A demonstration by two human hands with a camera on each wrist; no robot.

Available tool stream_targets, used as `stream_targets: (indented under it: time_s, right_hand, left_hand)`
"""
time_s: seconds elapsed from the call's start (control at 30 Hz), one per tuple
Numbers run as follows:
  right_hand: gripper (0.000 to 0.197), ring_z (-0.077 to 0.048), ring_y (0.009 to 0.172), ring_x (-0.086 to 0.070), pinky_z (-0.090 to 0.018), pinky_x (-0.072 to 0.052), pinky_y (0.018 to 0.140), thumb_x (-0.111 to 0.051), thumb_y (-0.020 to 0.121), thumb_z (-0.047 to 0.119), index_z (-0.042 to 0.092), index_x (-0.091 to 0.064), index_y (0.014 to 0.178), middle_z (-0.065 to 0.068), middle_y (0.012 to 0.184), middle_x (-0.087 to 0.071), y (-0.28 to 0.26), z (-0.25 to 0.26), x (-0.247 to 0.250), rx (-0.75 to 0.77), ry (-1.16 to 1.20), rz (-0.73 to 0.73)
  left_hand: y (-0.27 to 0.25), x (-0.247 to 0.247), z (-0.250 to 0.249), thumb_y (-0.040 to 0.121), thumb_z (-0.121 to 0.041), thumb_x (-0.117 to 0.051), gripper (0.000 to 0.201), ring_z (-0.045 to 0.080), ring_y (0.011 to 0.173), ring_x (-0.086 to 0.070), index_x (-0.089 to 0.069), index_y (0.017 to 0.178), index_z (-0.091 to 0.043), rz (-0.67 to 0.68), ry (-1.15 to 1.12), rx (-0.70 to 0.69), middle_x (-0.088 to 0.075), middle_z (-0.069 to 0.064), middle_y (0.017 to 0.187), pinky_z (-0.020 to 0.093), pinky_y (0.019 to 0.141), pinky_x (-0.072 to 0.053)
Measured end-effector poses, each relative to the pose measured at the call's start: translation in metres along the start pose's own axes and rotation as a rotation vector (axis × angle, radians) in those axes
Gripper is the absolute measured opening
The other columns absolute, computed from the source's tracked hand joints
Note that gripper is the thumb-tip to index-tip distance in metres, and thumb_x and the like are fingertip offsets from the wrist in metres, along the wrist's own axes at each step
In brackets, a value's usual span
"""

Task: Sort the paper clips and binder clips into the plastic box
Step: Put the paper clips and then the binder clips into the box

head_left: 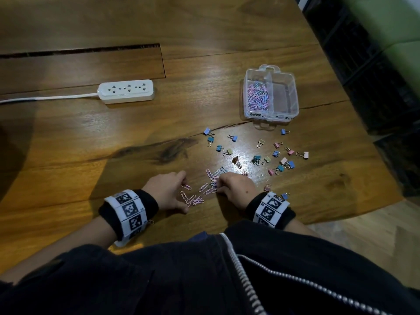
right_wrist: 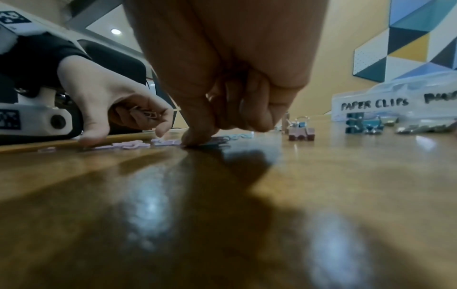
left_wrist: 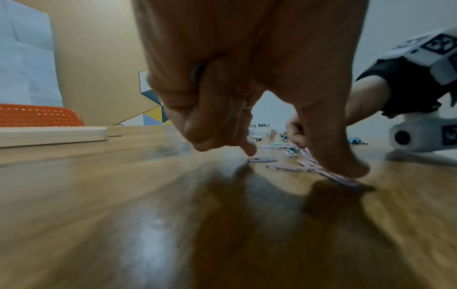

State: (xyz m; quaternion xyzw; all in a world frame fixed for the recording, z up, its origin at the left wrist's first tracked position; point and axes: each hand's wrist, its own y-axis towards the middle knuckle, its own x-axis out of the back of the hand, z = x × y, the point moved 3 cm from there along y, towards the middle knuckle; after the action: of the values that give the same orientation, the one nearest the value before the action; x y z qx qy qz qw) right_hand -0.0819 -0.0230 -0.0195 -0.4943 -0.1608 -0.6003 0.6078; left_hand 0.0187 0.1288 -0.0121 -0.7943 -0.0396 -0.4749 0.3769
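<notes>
Pink and blue paper clips (head_left: 205,189) lie loose on the wooden table (head_left: 136,137) between my two hands. My left hand (head_left: 181,192) keeps several pink clips (right_wrist: 146,114) in its curled fingers while its thumb (left_wrist: 346,166) presses on a clip on the table. My right hand (head_left: 219,187) has its fingers curled and pinches at the clip pile with its fingertips (right_wrist: 195,139). Coloured binder clips (head_left: 276,155) are scattered beyond the right hand. The clear plastic box (head_left: 293,87) stands farther back; its left compartment holds paper clips, its right one looks empty.
A white power strip (head_left: 127,90) with its cable lies at the back left. A slot (head_left: 79,51) cuts the tabletop behind it. The table's edge (head_left: 354,214) curves close on the right. A few binder clips (head_left: 276,192) sit by my right wrist.
</notes>
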Motion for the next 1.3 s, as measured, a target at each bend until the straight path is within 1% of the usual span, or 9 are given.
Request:
stream_targets:
  time_s: [0.23, 0.43, 0.53, 0.67, 0.83, 0.97, 1.07, 1.17, 1.3]
  right_hand:
    - [0.012, -0.009, 0.087, -0.044, -0.022, -0.039, 0.081, -0.048, 0.091, 0.025, 0.014, -0.053, 0.093, 0.003, 0.099, -0.046, 0.002, -0.005, -0.004, 0.000, 0.018, 0.033]
    - [0.011, -0.005, 0.073, -0.046, -0.013, -0.038, 0.065, -0.053, 0.089, 0.014, 0.015, -0.049, 0.078, 0.004, 0.081, -0.050, 0.006, -0.009, 0.008, -0.135, 0.549, -0.023]
    - [0.018, -0.007, 0.066, -0.053, -0.011, -0.046, 0.057, -0.053, 0.087, 0.006, 0.015, -0.050, 0.072, 0.002, 0.074, -0.055, 0.003, -0.009, 0.015, -0.160, 0.848, -0.008]
    - [0.018, 0.003, 0.044, -0.055, -0.007, -0.041, 0.041, -0.054, 0.084, -0.004, 0.008, -0.053, 0.071, 0.001, 0.063, -0.061, -0.003, -0.004, 0.021, -0.165, 1.144, 0.066]
    - [0.021, 0.002, 0.043, -0.056, -0.008, -0.039, 0.038, -0.048, 0.085, -0.009, 0.008, -0.058, 0.091, 0.000, 0.064, -0.059, -0.003, 0.002, 0.020, -0.148, 1.291, 0.152]
    - [0.026, 0.000, 0.038, -0.041, -0.011, -0.027, 0.035, -0.040, 0.092, 0.003, 0.017, -0.063, 0.091, 0.005, 0.061, -0.052, 0.001, -0.002, 0.010, -0.228, 1.245, 0.216]
    - [0.027, -0.003, 0.037, -0.032, -0.015, -0.020, 0.035, -0.036, 0.092, 0.010, 0.014, -0.057, 0.076, 0.007, 0.055, -0.046, 0.005, -0.004, 0.002, -0.266, 1.363, 0.253]
    - [0.030, -0.005, 0.037, -0.037, -0.016, -0.024, 0.035, -0.033, 0.093, 0.015, 0.013, -0.051, 0.070, 0.006, 0.051, -0.048, 0.006, -0.001, -0.003, -0.266, 1.423, 0.286]
    - [0.029, -0.008, 0.045, -0.044, -0.018, -0.031, 0.042, -0.037, 0.094, 0.020, 0.014, -0.050, 0.068, 0.004, 0.055, -0.052, 0.009, 0.006, -0.004, -0.268, 1.278, 0.273]
  left_hand:
    - [0.014, 0.001, -0.008, 0.089, -0.039, -0.052, 0.029, 0.020, 0.100, -0.055, -0.051, 0.108, -0.017, -0.040, 0.006, -0.037, -0.057, 0.002, 0.113, 0.032, 0.082, -0.048]
    - [0.027, 0.002, -0.017, 0.092, -0.030, -0.043, 0.015, 0.017, 0.079, -0.048, -0.050, 0.088, -0.017, 0.021, -0.069, -0.029, -0.053, -0.001, 0.088, 0.031, 0.073, -0.045]
    - [0.030, 0.007, -0.013, 0.089, -0.026, -0.047, 0.018, 0.014, 0.064, -0.043, -0.046, 0.075, -0.015, 0.063, -0.529, 0.026, -0.047, 0.000, 0.072, 0.027, 0.060, -0.035]
    - [0.023, 0.022, -0.006, 0.061, -0.016, -0.043, 0.007, 0.006, 0.034, -0.030, -0.038, 0.065, -0.013, 0.204, -1.422, 0.004, -0.043, 0.001, 0.053, 0.010, 0.035, -0.021]
    - [0.015, 0.033, 0.002, 0.048, -0.017, -0.063, 0.019, 0.006, 0.029, -0.034, -0.049, 0.060, -0.013, 0.261, -1.754, -0.125, -0.050, 0.001, 0.050, 0.007, 0.028, -0.027]
    - [0.011, 0.035, 0.011, 0.062, -0.023, -0.064, 0.020, 0.004, 0.030, -0.032, -0.046, 0.062, -0.014, 0.207, -1.668, -0.001, -0.044, -0.001, 0.050, 0.007, 0.028, -0.023]
    - [0.008, 0.033, 0.023, 0.087, -0.022, -0.058, 0.034, 0.004, 0.035, -0.030, -0.040, 0.059, -0.017, 0.010, -1.037, 0.152, -0.036, -0.003, 0.052, 0.015, 0.037, -0.022]
    - [0.000, 0.027, 0.036, 0.079, -0.024, -0.069, 0.029, 0.007, 0.054, -0.040, -0.045, 0.064, -0.019, -0.045, -0.585, 0.135, -0.044, -0.005, 0.059, 0.022, 0.053, -0.032]
    - [-0.010, 0.017, 0.041, 0.071, -0.025, -0.077, 0.029, 0.009, 0.060, -0.041, -0.048, 0.073, -0.023, 0.034, -0.482, 0.143, -0.046, -0.007, 0.065, 0.023, 0.055, -0.033]
